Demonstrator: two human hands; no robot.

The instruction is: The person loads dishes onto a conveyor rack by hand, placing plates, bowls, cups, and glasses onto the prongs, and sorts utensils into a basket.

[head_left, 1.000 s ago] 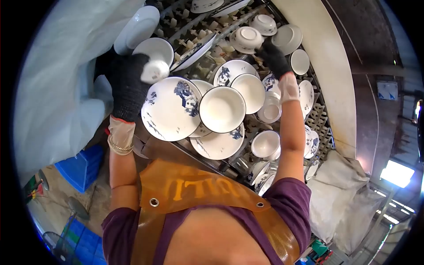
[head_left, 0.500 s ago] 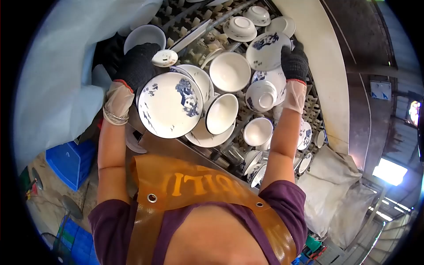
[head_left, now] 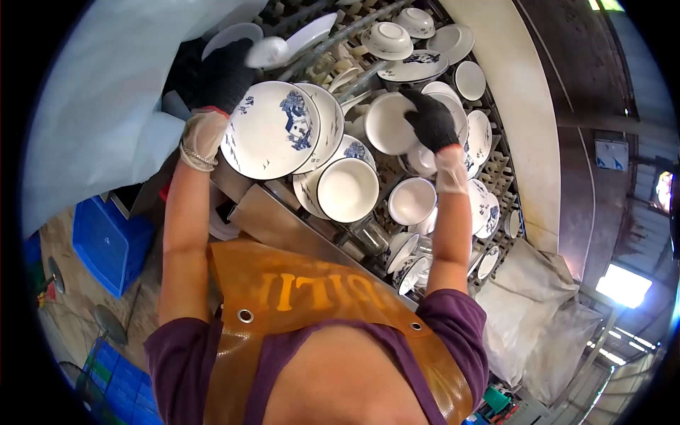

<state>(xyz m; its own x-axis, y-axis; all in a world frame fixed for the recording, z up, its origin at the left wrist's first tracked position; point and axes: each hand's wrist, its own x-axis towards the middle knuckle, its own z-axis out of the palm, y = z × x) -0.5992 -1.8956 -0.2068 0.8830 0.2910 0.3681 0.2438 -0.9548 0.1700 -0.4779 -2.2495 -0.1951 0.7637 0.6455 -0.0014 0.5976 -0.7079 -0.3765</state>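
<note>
My left hand (head_left: 225,76), in a black glove, is closed on a small white dish (head_left: 267,52) that is blurred by motion. Just below it lies a large white plate with blue drawings (head_left: 270,130), overlapping a second plate (head_left: 322,127). My right hand (head_left: 430,119), gloved in black too, grips the rim of a white bowl (head_left: 391,123), fingers over its right side. Another bowl with a dark rim (head_left: 348,190) rests on a plate in front. An oval patterned plate (head_left: 414,66) lies beyond my right hand.
A pegged conveyor rack (head_left: 501,170) carries several bowls and plates. Upturned bowls (head_left: 387,40) sit at its far end. Pale blue sheeting (head_left: 106,120) hangs at the left, above a blue bin (head_left: 110,244). A metal ledge (head_left: 283,225) runs along the near side. A glass (head_left: 370,235) lies near it.
My right hand has let go of the patterned plate, now lying farther back, and moved left onto the white bowl. My left hand has moved up with the small dish. The dark-rimmed bowl sits flatter.
</note>
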